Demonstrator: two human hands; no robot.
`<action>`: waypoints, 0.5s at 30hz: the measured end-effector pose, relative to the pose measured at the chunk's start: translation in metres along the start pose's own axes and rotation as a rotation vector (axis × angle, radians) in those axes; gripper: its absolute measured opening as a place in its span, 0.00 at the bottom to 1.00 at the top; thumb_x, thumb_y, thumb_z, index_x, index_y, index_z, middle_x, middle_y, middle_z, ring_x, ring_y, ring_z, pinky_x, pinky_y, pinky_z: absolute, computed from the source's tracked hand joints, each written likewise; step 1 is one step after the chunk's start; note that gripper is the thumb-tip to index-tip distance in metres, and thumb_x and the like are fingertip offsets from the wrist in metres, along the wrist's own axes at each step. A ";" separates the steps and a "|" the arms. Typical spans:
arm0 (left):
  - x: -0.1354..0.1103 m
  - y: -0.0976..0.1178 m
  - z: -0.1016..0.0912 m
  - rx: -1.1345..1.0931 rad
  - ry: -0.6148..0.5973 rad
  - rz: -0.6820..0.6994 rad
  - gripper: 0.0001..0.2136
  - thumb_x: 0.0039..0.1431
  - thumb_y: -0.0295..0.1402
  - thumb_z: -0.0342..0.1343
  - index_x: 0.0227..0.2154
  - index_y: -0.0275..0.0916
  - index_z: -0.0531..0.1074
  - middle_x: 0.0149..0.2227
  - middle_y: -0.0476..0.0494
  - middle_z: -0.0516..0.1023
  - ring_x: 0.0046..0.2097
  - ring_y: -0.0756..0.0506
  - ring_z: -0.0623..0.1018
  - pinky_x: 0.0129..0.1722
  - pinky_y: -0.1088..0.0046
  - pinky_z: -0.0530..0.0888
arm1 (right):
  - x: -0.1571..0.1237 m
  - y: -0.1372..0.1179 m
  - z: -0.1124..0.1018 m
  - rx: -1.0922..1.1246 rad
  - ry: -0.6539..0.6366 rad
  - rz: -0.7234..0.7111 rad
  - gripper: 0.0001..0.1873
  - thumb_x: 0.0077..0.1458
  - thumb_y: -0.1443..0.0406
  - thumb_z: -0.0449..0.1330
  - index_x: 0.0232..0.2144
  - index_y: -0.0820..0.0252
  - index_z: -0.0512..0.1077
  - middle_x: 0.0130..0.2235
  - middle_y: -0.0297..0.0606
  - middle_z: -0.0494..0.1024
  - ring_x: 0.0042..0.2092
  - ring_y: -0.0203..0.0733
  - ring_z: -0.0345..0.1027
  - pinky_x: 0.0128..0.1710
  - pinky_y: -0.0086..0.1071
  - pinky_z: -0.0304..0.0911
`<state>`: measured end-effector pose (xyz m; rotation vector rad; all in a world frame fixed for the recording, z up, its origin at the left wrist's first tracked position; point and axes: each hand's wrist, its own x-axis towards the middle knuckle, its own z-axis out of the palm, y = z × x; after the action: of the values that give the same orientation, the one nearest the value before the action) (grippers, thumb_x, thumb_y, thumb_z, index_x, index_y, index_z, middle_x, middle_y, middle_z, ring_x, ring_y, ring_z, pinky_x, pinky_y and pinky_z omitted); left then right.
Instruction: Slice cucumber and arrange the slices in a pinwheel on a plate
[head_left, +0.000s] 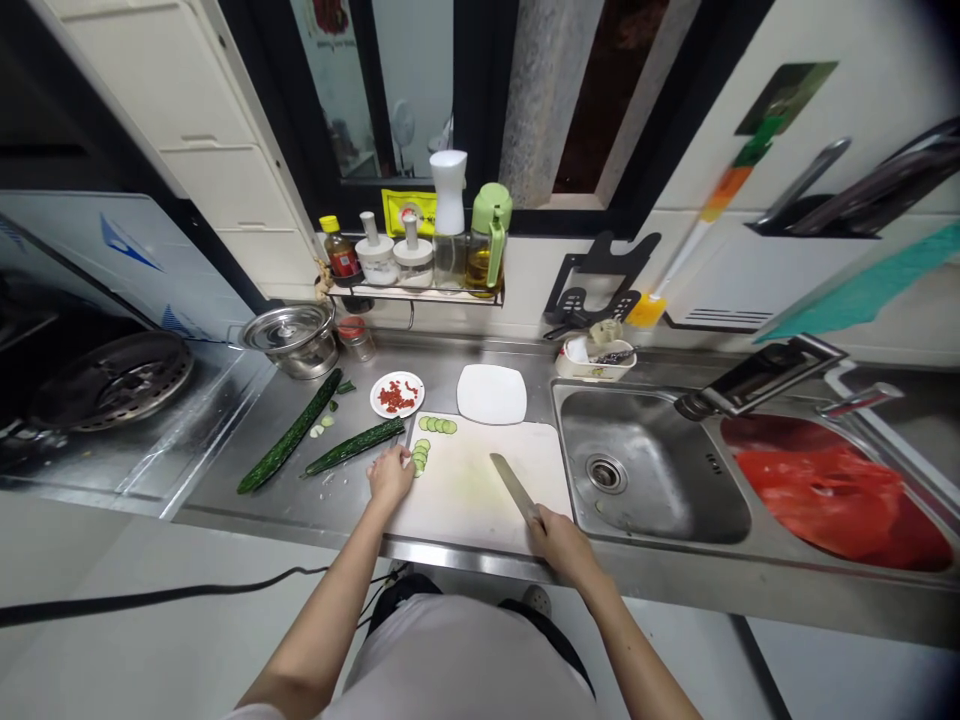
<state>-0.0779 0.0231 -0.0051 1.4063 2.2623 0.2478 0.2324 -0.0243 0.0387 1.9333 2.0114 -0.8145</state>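
Observation:
My right hand (562,544) grips the handle of a kitchen knife (513,486), its blade lying over the white cutting board (480,515) and angled up to the left. At the board's left edge, my left hand (391,477) has its fingers loosely bent, fingertips against a short row of cucumber slices (421,456). Another overlapping row of cucumber slices (437,425) lies at the board's far left corner. Just left of this hand is a cut cucumber (354,447) on the steel counter, with a longer whole cucumber (291,432) beyond it.
Behind the board stand a plate of chopped red pieces (397,396) and a white plate (492,394). The sink (652,465) adjoins on the right, a red bag (825,495) in its second basin. A lidded pot (291,338) and a seasoning rack (412,292) are at the back.

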 end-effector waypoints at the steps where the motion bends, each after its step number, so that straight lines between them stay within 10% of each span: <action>1: 0.001 0.004 -0.001 0.006 0.025 0.014 0.11 0.56 0.36 0.54 0.43 0.44 0.71 0.46 0.42 0.76 0.49 0.40 0.74 0.47 0.63 0.64 | 0.000 0.000 0.000 0.001 0.001 -0.002 0.13 0.62 0.65 0.45 0.41 0.59 0.69 0.40 0.42 0.78 0.41 0.42 0.71 0.33 0.29 0.49; 15: 0.042 0.071 0.011 0.168 0.013 0.305 0.17 0.61 0.39 0.49 0.52 0.47 0.71 0.49 0.37 0.71 0.53 0.37 0.69 0.51 0.59 0.60 | -0.002 -0.004 -0.002 0.016 -0.013 0.034 0.13 0.62 0.66 0.45 0.42 0.58 0.69 0.41 0.42 0.78 0.42 0.42 0.71 0.33 0.30 0.50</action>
<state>-0.0320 0.0917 0.0007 1.8430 2.1122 0.1663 0.2289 -0.0249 0.0423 1.9601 1.9647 -0.8354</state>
